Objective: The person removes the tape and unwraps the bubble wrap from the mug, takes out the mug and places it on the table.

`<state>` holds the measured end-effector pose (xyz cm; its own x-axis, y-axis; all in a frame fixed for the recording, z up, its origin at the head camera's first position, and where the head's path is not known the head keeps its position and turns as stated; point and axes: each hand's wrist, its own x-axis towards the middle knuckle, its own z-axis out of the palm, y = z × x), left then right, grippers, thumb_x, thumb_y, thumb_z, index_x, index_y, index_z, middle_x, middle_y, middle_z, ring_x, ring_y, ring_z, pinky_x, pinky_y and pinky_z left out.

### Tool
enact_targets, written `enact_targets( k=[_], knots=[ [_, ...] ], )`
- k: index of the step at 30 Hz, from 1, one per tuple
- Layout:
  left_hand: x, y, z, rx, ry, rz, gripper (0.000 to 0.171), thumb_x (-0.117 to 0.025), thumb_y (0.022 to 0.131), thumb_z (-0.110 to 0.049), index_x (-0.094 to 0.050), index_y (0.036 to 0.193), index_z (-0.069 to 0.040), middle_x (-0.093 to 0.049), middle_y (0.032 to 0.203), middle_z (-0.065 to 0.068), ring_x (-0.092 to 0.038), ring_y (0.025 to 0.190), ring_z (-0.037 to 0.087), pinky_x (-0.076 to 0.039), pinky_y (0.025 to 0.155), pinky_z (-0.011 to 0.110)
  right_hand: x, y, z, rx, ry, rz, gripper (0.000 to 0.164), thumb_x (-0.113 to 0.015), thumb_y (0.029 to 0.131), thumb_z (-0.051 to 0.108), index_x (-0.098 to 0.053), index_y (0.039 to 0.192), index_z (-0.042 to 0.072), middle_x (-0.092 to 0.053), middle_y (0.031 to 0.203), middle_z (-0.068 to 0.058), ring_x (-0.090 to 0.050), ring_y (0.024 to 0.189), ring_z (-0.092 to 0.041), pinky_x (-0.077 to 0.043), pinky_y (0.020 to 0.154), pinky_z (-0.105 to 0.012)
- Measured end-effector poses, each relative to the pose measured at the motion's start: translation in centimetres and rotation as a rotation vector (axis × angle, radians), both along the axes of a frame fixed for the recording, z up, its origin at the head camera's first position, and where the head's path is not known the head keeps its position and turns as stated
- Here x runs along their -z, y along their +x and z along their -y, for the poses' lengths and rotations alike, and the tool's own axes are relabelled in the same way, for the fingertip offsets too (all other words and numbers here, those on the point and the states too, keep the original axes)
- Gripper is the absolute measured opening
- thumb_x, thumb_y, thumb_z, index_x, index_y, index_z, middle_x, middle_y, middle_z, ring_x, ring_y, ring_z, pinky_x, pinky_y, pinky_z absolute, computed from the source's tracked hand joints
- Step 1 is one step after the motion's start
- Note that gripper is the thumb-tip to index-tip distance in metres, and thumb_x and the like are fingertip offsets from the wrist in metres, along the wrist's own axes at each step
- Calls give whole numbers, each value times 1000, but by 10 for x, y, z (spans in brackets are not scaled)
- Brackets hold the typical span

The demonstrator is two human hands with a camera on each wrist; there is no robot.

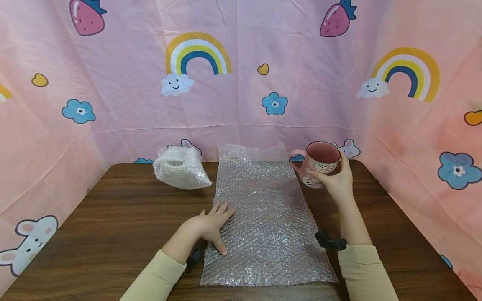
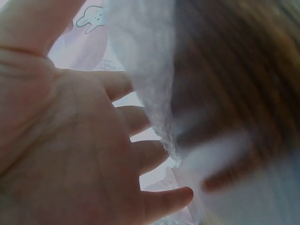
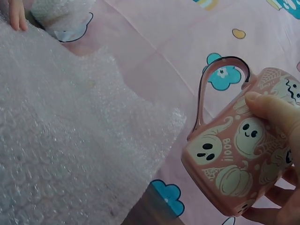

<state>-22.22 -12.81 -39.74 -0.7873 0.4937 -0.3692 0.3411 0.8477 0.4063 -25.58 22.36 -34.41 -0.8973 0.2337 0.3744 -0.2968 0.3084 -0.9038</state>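
Observation:
A pink mug (image 1: pixel 318 161) with white ghosts and pumpkins hangs above the right back of the table, tilted a little. My right hand (image 1: pixel 337 180) grips its body, thumb on the near side, with the handle pointing left. In the right wrist view the mug (image 3: pixel 239 145) shows its patterned side. A long sheet of bubble wrap (image 1: pixel 260 217) lies across the middle of the table. My left hand (image 1: pixel 212 223) lies at the sheet's left edge with fingers spread. The left wrist view shows the left palm (image 2: pixel 79 145) and straight fingers beside the sheet's edge.
A bundle wrapped in bubble wrap (image 1: pixel 180 167) stands at the back left of the dark wooden table (image 1: pixel 124 217). A pink printed cloth (image 1: pixel 241 104) hangs behind the table and along both sides.

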Motion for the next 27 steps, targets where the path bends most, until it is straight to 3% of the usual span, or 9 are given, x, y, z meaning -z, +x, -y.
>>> enact_targets(
  k=[4, 13, 27],
  knots=[
    [1, 0, 0, 0, -6, -5, 118, -89, 60, -35, -20, 153, -9, -2, 158, 17, 2, 143, 37, -8, 107, 64, 6, -4, -6, 14, -23, 5, 91, -83, 75, 8, -29, 148, 10, -43, 139, -13, -43, 123, -28, -41, 97, -43],
    [1, 1, 0, -5, -9, 4, 118, -89, 61, -35, -20, 154, -9, -1, 158, 16, 2, 143, 37, -6, 107, 64, 39, -28, -26, 126, -27, 28, 96, -86, 72, 19, -30, 149, 24, -44, 139, -5, -44, 121, -23, -43, 96, -41],
    [3, 0, 2, -5, -6, -3, 119, -89, 60, -36, -21, 153, -10, -2, 158, 16, 1, 143, 36, -6, 107, 65, 62, -34, -38, 158, -18, 74, 96, -85, 74, 20, -26, 150, 19, -41, 142, -9, -42, 124, -27, -41, 99, -48]
  ],
)
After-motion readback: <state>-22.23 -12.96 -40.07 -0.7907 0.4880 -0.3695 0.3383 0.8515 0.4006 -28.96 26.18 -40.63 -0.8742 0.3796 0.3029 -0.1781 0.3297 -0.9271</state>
